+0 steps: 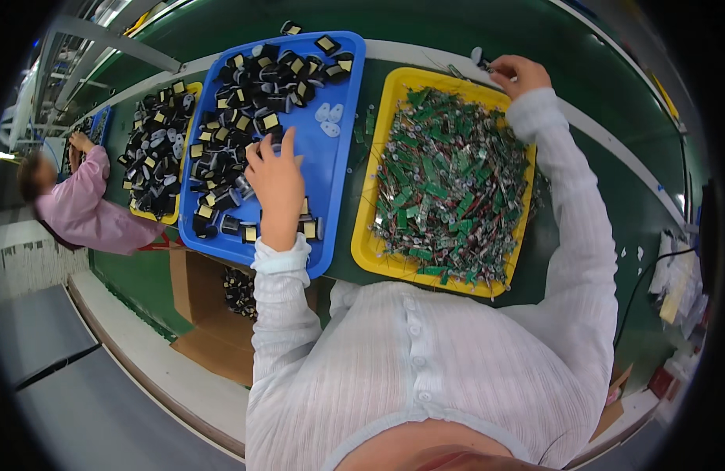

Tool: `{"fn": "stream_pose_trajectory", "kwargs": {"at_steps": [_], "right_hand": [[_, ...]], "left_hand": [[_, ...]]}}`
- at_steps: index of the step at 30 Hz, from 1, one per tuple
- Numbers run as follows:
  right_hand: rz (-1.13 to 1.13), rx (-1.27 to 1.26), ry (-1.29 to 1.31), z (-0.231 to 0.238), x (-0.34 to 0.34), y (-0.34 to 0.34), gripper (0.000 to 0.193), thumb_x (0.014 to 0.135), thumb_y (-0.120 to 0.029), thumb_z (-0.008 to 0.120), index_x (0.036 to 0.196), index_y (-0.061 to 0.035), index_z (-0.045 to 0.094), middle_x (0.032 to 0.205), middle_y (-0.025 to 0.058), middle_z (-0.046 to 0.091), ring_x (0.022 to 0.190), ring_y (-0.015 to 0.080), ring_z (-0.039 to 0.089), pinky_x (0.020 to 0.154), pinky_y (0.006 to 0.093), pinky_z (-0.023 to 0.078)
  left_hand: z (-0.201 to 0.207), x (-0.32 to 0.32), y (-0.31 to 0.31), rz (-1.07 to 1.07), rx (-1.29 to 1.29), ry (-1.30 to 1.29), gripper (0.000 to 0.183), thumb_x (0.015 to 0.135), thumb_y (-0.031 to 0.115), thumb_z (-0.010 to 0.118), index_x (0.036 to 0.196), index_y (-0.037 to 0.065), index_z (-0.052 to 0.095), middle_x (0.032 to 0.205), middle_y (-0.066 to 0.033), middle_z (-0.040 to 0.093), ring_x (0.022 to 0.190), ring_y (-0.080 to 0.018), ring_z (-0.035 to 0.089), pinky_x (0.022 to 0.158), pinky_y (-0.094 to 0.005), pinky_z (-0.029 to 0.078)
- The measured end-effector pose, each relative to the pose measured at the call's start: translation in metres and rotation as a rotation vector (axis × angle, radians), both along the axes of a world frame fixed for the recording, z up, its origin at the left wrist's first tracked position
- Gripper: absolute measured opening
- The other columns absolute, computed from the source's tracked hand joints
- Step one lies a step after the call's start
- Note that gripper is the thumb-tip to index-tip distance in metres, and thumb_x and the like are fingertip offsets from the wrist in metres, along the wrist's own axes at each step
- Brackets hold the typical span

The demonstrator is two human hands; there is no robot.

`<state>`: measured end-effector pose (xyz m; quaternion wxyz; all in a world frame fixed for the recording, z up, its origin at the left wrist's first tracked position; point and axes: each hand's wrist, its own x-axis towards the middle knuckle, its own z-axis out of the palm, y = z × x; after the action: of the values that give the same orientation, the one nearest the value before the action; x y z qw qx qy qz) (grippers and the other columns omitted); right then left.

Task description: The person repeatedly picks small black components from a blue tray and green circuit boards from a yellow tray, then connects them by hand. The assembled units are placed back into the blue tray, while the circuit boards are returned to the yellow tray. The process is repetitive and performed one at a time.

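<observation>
Head-worn fisheye, steeply downward, close over worktable [614, 196]

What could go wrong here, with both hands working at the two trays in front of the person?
1. The right sleeve stretches across the yellow tray of green circuit boards; it might snag their wires and drag some out.
2. The blue tray seems to overhang the near bench edge; the left hand pressing there could perhaps tip it.
3. The right hand grips a small part at the far edge, which might drop.

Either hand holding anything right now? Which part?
Right hand, beyond the yellow tray, pinches a small dark-and-white part at one end. Left hand rests on the black parts in the blue tray; any hold is hidden.
</observation>
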<state>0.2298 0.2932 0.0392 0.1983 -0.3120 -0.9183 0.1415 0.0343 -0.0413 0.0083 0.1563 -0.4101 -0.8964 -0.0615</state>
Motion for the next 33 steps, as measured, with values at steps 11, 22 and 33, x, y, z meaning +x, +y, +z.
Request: {"fn": "stream_pose_trajectory", "kwargs": {"at_steps": [11, 22, 33], "right_hand": [[-0.234, -0.114, -0.392, -0.053, -0.027, 0.096, 0.028, 0.082, -0.027, 0.059, 0.107, -0.0151, 0.060, 0.104, 0.0085, 0.060, 0.096, 0.0259, 0.057, 0.086, 0.0351, 0.045], [0.530, -0.073, 0.028, 0.020, 0.061, -0.072, 0.024, 0.069, -0.014, 0.066, 0.092, -0.0092, 0.060, 0.090, 0.0072, 0.059, 0.090, 0.0265, 0.053, 0.081, 0.0362, 0.042], [0.478, -0.130, 0.140, 0.023, 0.061, -0.118, 0.013, 0.075, -0.013, 0.061, 0.086, -0.0069, 0.059, 0.089, 0.0051, 0.060, 0.088, 0.0254, 0.054, 0.078, 0.0334, 0.044]], "left_hand": [[-0.019, -0.037, 0.000, 0.137, -0.208, 0.077, 0.025, 0.067, 0.022, 0.068, 0.086, 0.012, 0.057, 0.084, -0.0044, 0.060, 0.094, -0.0234, 0.048, 0.076, -0.0410, 0.030], [0.043, 0.007, -0.003, -0.111, 0.221, 0.002, 0.020, 0.074, 0.020, 0.064, 0.085, 0.006, 0.056, 0.105, -0.0104, 0.054, 0.100, -0.0288, 0.046, 0.085, -0.0414, 0.034], [0.077, 0.092, -0.005, -0.371, 0.687, -0.664, 0.020, 0.069, 0.006, 0.066, 0.085, -0.001, 0.056, 0.084, -0.0109, 0.057, 0.074, -0.0228, 0.053, 0.067, -0.0297, 0.042]]}}
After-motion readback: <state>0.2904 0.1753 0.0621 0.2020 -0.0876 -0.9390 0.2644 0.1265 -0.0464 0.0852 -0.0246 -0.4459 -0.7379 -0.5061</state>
